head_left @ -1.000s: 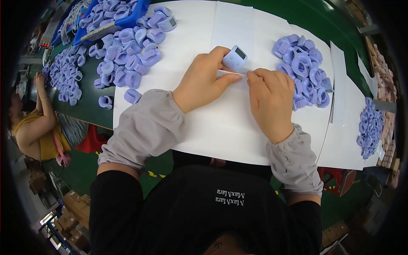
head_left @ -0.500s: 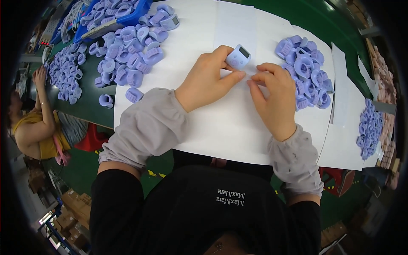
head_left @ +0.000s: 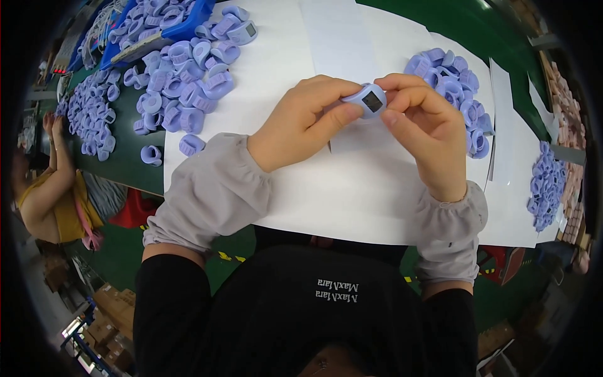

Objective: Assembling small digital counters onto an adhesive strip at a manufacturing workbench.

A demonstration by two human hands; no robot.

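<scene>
A small lilac ring-shaped device [head_left: 359, 98] with a dark display is raised above the white-covered table, tilted, its display facing up. My left hand [head_left: 303, 120] pinches its left side between thumb and fingers. At its right edge my right hand [head_left: 428, 122] closes in, thumb and fingertips bent against the device. What the right fingertips press or grip there is partly hidden. Beyond my right hand lies a pile of like lilac devices [head_left: 468, 81]. Another pile [head_left: 188, 75] spreads out to the left of my left hand.
A blue bin [head_left: 191, 26] filled with more devices stands at the far left. One loose device [head_left: 191, 144] lies near the left table edge. More heaps [head_left: 94, 113] [head_left: 545, 188] sit at both sides. At the left, a person [head_left: 59, 188] in yellow sits with raised hands.
My right hand has moved up and right and now touches the device. The device has turned and shifted slightly right, its display now nearer my right fingers.
</scene>
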